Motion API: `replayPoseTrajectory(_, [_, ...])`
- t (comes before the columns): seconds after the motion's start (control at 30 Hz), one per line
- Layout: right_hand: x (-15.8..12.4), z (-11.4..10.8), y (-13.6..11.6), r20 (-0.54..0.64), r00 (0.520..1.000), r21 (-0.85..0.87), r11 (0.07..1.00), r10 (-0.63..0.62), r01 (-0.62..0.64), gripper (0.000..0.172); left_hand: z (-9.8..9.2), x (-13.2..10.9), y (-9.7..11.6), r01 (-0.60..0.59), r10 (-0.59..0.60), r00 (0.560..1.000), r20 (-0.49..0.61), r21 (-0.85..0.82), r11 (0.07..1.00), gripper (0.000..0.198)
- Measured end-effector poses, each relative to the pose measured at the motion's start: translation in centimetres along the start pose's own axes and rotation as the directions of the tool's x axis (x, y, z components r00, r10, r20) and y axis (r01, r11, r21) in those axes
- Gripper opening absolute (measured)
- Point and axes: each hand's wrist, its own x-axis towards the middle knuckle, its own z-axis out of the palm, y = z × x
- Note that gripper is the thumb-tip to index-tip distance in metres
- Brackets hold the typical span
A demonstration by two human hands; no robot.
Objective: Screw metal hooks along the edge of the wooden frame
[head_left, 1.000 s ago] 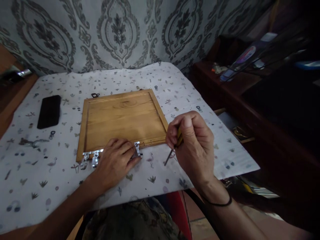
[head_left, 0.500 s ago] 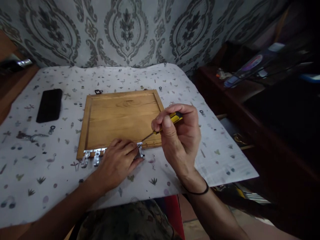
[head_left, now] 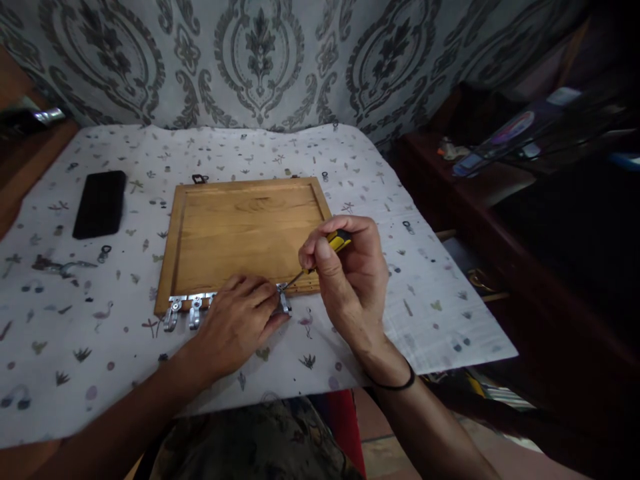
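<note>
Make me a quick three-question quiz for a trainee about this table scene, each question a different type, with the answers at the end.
1. The right hand holds: a) hammer; b) screwdriver; c) pencil?
2. True or false: the black phone lies on top of the wooden panel.
3. Fill in: the left hand covers part of the metal hook rack along the panel's ___ edge, as the person sees it.

Key: 1. b. 2. False; it lies on the patterned cloth. 3. near.

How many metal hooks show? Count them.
3 visible: two hooks at the left end of the panel, one hook at the screwdriver tip; the left hand may hide more.
</note>
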Motion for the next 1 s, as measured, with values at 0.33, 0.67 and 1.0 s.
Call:
replayPoseTrajectory(0.33, [-0.14, 0.4, -0.1, 0.011, 1.0, -0.035, 0.999, 0.02, -0.019, 0.011, -0.13, -0.03, -0.01, 0.008, -0.008, 1.0, 0.01, -0.012, 1.0, 0.022])
replayPoseTrajectory(0.67, [-0.5, 0.55, -0.4, 0.022, 0.999, -0.02, 0.999, -0.037, 0.037, 0.007, -0.37, 0.24, 0.08, -0.005, 0.005, 1.0, -0.004, 0.008, 1.0, 0.031])
replayPoseTrajectory(1.0, [-0.41, 0.32, -0.77, 0.023, 0.998, -0.022, 0.998, -0.051, 0.051, 0.01, -0.26, 0.1, 0.06, -0.004, 0.004, 1.0, 0.002, -0.008, 1.0, 0.032])
